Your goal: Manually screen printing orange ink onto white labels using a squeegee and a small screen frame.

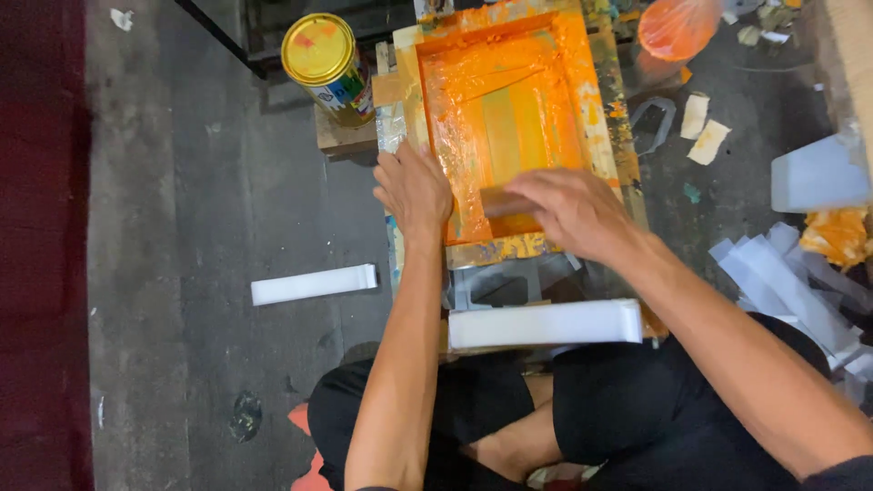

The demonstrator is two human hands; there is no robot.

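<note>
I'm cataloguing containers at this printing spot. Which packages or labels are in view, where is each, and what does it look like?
Round metal can with a yellow lid: top left of the orange-inked screen frame, on a wooden block; colourful printed label on its side.
Orange translucent plastic bag: top right, on the floor, bunched.
No signs or screens in view.

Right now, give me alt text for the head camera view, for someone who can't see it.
Seen from above, a seated person's right hand holds a squeegee on an orange-inked printing screen, while the left hand steadies the frame's left edge. A yellow-lidded can stands nearby, and a white stack of strips lies by the knees.
</note>
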